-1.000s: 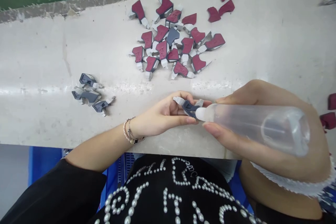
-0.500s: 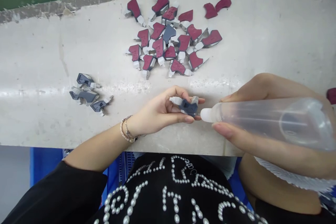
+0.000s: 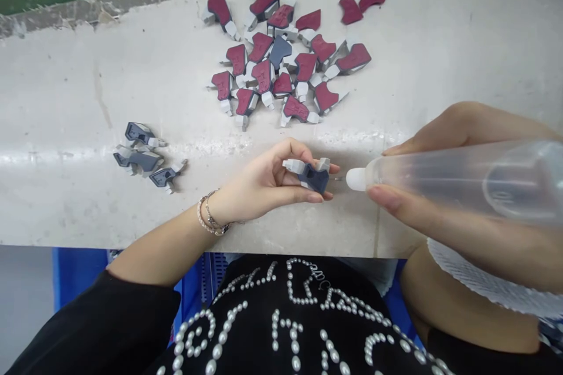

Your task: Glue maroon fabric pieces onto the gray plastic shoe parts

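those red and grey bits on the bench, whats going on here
A person at a white bench holds a small dark grey and white plastic part in their left hand. Their right hand grips a translucent squeeze bottle, its white nozzle pointed at the part, a thin tip close beside it. Three similar grey parts lie to the left, beyond them a loose pile of maroon-topped parts.
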A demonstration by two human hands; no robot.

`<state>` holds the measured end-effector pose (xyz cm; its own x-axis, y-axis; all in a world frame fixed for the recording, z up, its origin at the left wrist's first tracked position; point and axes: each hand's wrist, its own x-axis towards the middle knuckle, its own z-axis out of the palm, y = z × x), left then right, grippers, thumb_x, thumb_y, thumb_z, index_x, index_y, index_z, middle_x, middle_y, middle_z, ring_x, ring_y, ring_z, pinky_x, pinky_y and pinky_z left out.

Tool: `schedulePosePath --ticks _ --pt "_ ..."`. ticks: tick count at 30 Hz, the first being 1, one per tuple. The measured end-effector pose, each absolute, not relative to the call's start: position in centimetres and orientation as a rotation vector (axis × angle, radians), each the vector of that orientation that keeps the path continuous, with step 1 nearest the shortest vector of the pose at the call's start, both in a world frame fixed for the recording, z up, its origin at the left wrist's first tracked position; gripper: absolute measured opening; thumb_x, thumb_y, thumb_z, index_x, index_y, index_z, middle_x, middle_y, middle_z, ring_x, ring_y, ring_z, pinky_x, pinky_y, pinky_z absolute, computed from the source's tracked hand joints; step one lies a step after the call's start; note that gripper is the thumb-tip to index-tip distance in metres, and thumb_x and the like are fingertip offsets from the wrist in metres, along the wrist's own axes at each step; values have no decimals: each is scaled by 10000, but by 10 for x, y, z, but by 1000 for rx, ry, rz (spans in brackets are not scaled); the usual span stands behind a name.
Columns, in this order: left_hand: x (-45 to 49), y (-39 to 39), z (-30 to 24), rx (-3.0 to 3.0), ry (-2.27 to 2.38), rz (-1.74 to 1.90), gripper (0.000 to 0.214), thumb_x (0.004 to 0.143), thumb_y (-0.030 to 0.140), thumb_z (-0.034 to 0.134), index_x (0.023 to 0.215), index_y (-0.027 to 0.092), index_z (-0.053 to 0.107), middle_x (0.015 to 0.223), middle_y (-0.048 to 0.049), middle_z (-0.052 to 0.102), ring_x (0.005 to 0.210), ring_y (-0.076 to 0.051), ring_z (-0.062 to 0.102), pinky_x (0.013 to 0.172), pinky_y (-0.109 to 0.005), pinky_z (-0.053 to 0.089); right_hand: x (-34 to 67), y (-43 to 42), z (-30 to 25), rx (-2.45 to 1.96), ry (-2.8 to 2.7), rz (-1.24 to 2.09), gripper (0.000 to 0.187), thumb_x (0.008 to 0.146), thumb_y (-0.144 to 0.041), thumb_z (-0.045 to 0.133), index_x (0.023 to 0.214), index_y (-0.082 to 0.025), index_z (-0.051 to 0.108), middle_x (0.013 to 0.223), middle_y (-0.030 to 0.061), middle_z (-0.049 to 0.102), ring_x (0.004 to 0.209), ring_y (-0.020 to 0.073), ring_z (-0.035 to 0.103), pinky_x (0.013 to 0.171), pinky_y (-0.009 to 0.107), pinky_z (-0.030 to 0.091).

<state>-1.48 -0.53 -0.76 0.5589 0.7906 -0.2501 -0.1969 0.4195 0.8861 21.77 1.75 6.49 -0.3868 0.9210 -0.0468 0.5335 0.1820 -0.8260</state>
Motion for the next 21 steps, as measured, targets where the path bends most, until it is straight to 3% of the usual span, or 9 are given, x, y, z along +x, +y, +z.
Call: schedulePosePath --ticks 9,15,18,21 --pt "-19 -6 -7 958 750 582 367 848 188 783 1077 189 497 1184 -67 709 820 -88 753 743 -166 609 212 19 67 -1372 -1968 1138 326 866 -421 713 729 -277 455 667 -35 570 530 131 523 397 316 332" --pt "-17 -5 -5 934 743 609 317 867 198 764 1037 190 496 1200 -68 701 862 -95 751 767 -166 604 217 18 66 -1322 -1851 1253 323 822 -365 786 718 -279 493 501 -56 429 434 128 429 364 333 267" --pt "-18 -6 -3 952 761 597 347 847 199 784 1049 195 503 1147 -37 682 788 -57 722 710 -134 582 214 18 66 -1312 -1831 1258 313 823 -368 782 736 -281 494 498 -70 453 392 110 382 355 329 290" --pt "-18 -6 -1 964 781 567 355 839 210 790 1053 196 507 1130 -23 647 742 -38 691 657 -123 559 209 19 66 -1290 -1947 1163 307 852 -393 742 763 -276 472 570 -54 509 447 114 451 381 312 340"
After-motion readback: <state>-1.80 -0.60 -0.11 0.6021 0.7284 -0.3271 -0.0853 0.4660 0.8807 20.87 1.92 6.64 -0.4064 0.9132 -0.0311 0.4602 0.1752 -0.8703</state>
